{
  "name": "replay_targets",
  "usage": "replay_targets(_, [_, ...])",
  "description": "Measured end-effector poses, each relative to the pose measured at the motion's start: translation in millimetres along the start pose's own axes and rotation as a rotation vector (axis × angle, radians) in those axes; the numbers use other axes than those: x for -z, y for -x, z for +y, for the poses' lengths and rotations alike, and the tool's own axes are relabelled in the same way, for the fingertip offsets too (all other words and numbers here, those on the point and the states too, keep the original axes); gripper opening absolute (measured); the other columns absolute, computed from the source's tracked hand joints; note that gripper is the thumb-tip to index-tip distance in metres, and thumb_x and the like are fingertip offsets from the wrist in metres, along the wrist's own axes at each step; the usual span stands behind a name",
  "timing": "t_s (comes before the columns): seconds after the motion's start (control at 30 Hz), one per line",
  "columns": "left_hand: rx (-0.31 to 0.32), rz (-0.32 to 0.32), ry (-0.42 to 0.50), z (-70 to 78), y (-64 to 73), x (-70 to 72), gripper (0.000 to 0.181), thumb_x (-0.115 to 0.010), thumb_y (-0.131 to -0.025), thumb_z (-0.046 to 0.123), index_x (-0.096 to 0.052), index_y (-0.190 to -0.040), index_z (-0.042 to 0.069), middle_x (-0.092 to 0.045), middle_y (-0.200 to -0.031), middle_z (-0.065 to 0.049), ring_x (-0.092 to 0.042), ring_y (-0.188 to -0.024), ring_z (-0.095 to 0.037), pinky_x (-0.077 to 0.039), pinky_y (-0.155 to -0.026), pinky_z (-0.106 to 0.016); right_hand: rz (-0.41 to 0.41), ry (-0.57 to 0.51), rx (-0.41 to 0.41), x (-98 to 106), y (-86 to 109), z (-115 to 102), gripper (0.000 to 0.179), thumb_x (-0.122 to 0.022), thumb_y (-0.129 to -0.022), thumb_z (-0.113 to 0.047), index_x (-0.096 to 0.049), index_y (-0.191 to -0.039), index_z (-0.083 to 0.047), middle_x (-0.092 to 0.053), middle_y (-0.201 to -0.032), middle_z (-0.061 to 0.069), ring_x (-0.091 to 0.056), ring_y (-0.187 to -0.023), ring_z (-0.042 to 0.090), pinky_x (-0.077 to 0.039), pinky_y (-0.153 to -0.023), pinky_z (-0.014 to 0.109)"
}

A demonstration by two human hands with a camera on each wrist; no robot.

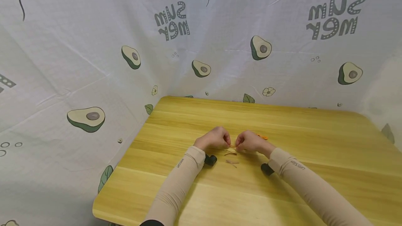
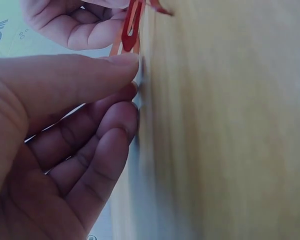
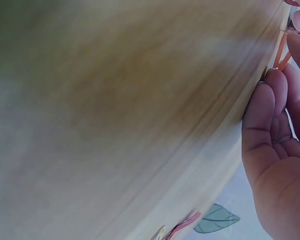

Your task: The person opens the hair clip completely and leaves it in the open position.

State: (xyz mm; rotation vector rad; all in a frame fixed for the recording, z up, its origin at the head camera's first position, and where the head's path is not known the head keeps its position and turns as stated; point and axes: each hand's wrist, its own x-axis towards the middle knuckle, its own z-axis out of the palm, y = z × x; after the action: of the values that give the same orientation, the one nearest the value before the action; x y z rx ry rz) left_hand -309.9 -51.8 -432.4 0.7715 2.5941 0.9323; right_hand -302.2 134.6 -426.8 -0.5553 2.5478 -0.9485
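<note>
My left hand [image 1: 216,138] and right hand [image 1: 250,141] face each other low over the table, a short gap apart. Between their fingertips stretches a thin orange band [image 1: 232,146], and each hand pinches one end. In the right wrist view two orange strands [image 3: 281,50] of it spread from the fingertips. A flat red loop [image 2: 131,30] appears just past the left thumb in the left wrist view. Nearer me on the table lie a brownish-orange band [image 1: 230,152] and pinkish bands [image 1: 232,162]. Some orange bands [image 1: 262,136] lie behind my right hand, which partly hides them.
The wooden table [image 1: 301,132] has rounded corners. A white cloth [image 1: 226,20] printed with avocados hangs behind it and along the left. Black devices [image 1: 210,159] sit at both wrists, beside beige sleeves [image 1: 179,177].
</note>
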Motion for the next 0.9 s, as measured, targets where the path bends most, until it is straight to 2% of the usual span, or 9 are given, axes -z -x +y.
replay_targets(0.33, [0.000,-0.009,-0.031,3.6,1.3,1.3,0.011,-0.068,-0.072,0.004,-0.066,-0.072,0.015,-0.063,-0.072,0.004,-0.052,-0.062,-0.007,-0.045,-0.055,-0.018,0.002,-0.017,-0.005,2.5,3.8,1.9,0.015,-0.071,-0.073,-0.010,-0.063,-0.083,-0.003,-0.061,-0.078,0.004,-0.050,-0.068,0.014,-0.043,-0.062,0.027])
replay_targets(0.57, [0.014,-0.019,0.005,2.7,3.3,2.1,0.009,-0.070,-0.073,0.008,-0.065,-0.074,0.015,-0.061,-0.073,0.006,-0.052,-0.064,-0.008,-0.046,-0.058,-0.019,0.003,-0.055,-0.015,4.6,7.3,2.7,0.013,-0.068,-0.075,-0.011,-0.063,-0.084,-0.004,-0.061,-0.079,0.005,-0.050,-0.067,0.014,-0.043,-0.059,0.027])
replay_targets(0.73, [-0.005,-0.005,0.034,-0.2,3.4,2.9,0.008,-0.072,-0.072,0.012,-0.065,-0.074,0.016,-0.062,-0.072,0.005,-0.052,-0.064,-0.007,-0.046,-0.058,-0.020,-0.016,-0.098,0.013,8.7,12.2,-2.4,0.015,-0.066,-0.078,-0.012,-0.062,-0.089,-0.002,-0.062,-0.083,0.005,-0.053,-0.071,0.015,-0.045,-0.063,0.028])
replay_targets(0.9, [-0.002,0.006,0.052,2.4,1.1,6.0,0.004,-0.070,-0.076,0.018,-0.067,-0.076,0.015,-0.063,-0.073,0.007,-0.055,-0.065,-0.007,-0.047,-0.060,-0.020,-0.061,-0.183,0.087,18.3,16.4,-6.9,0.022,-0.062,-0.081,-0.008,-0.059,-0.098,0.005,-0.064,-0.088,0.010,-0.058,-0.080,0.021,-0.047,-0.073,0.035])
